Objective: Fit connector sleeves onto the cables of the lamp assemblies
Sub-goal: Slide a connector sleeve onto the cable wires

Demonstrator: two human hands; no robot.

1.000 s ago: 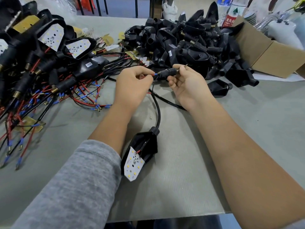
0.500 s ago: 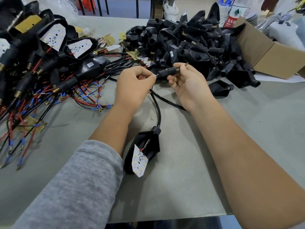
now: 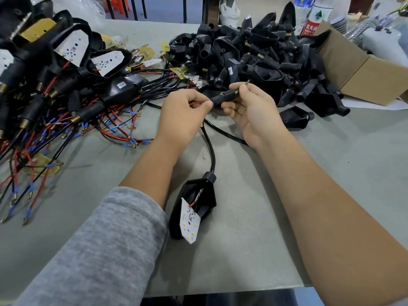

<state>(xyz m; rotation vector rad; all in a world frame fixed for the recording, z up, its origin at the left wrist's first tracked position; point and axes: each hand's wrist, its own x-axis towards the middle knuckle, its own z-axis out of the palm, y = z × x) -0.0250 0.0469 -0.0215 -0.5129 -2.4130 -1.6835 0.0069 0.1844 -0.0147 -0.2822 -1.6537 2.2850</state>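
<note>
Cardboard box (image 3: 362, 69) beside black housings pile (image 3: 254, 56); contents hidden.

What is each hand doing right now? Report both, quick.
Left hand: closed, pinching the red wire.
Right hand: closed, holding the black connector sleeve.

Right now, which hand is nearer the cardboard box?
Right. The right hand holds the black sleeve just in front of the pile of black housings, with the cardboard box beyond that pile. The left hand pinches the red wire farther from the box.
</note>
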